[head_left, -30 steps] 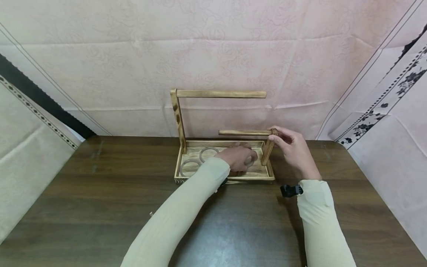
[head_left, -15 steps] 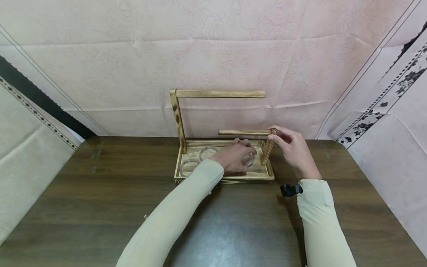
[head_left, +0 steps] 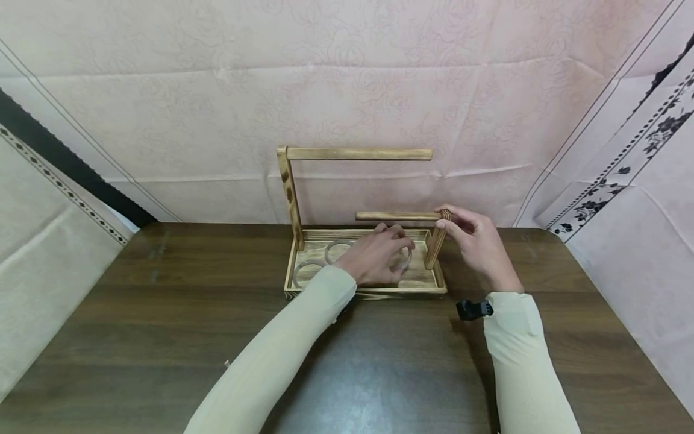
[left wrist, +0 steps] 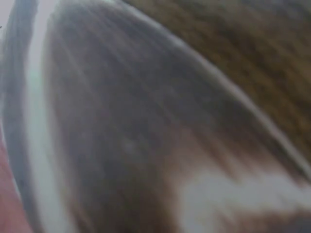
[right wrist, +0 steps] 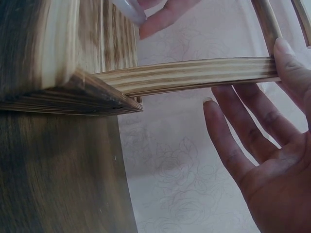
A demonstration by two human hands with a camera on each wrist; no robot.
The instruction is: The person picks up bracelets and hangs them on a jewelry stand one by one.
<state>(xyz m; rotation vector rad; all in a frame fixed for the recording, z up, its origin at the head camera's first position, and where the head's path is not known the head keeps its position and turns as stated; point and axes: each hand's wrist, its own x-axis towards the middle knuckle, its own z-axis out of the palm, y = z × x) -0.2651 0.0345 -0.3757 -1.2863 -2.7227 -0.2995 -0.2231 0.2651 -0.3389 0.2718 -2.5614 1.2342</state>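
Observation:
A wooden stand with a tray base point(head_left: 401, 290) holds an upper bar point(head_left: 360, 154) on a left post and a lower bar point(head_left: 398, 216) on a right post point(head_left: 435, 247). My left hand point(head_left: 374, 256) is over the right half of the tray, its fingers pinching a pale bangle point(head_left: 409, 258). That bangle point(right wrist: 130, 9) shows partly beside the fingers in the right wrist view. Two more bangles, one far point(head_left: 327, 250) and one near point(head_left: 297, 274), lie in the tray's left half. My right hand point(head_left: 477, 247) grips the top of the right post between thumb and fingers.
The stand is on a dark brown wooden table point(head_left: 162, 325), close to its back edge. Pale patterned cloth point(head_left: 347, 102) hangs behind and at both sides. The left wrist view is blurred and shows mostly wood close up.
My left hand has drawn slightly to the left, and the bangle at its fingers has turned to show more edge-on. The right hand keeps its place on the post.

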